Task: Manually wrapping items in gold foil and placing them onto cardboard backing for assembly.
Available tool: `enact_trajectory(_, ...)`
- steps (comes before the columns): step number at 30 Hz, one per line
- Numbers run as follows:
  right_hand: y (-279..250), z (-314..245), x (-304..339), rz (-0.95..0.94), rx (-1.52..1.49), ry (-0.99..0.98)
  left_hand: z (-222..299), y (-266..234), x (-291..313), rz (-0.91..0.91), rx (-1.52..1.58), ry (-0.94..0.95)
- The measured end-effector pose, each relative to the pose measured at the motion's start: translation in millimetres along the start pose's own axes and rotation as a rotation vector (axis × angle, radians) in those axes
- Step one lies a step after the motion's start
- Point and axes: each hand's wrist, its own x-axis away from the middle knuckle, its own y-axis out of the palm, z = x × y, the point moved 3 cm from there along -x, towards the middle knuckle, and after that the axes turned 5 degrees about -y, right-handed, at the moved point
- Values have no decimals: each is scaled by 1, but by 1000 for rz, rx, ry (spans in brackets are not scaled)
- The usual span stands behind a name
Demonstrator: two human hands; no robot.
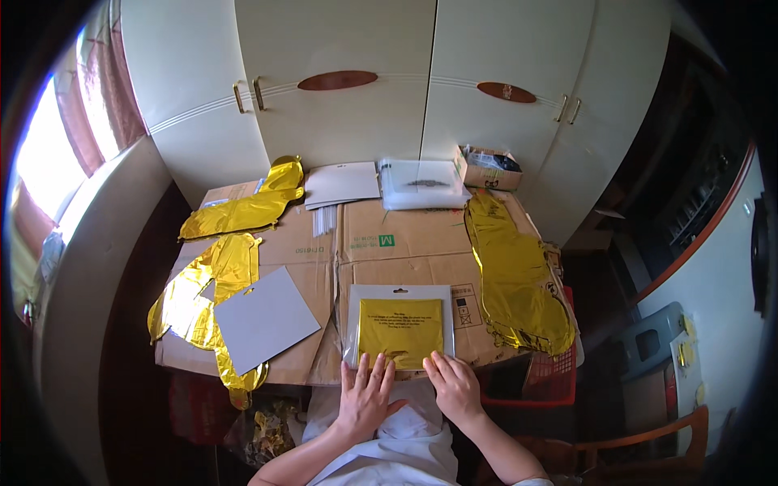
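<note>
A flat clear pouch (pixel 353 312) lies at the near edge of the cardboard-covered table. Inside it are a white card with a hang hole and a folded gold foil sheet (pixel 400 330) with small dark print. My left hand (pixel 366 398) rests on the pouch's lower left part, fingers stretched and slightly spread. On its lower right corner lie the fingertips of my right hand (pixel 455 389), fingers extended; its thumb is mostly hidden. Left of the pouch, a pale card (pixel 267 320) sits askew over a gold foil balloon (pixel 229 263).
More flat gold foil balloons lie at the back left (pixel 241 213) and along the right side (pixel 510 279). Behind are stacked pale cards (pixel 342 182), a stack of clear bags (pixel 421 183) and a small box (pixel 489 168). A red basket (pixel 567 385) stands below the table's right edge.
</note>
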Motion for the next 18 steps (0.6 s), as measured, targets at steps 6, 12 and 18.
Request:
enact_trajectory(6,-2,2,0,85,-46,31,-15,-7,2,-41,-17,-29)
enact_trajectory(12,-2,6,3,116,-51,54,-26,-9,2,-61,-18,-52)
enact_trajectory(18,-11,16,7,103,30,103,-24,-14,2,-47,-26,-57)
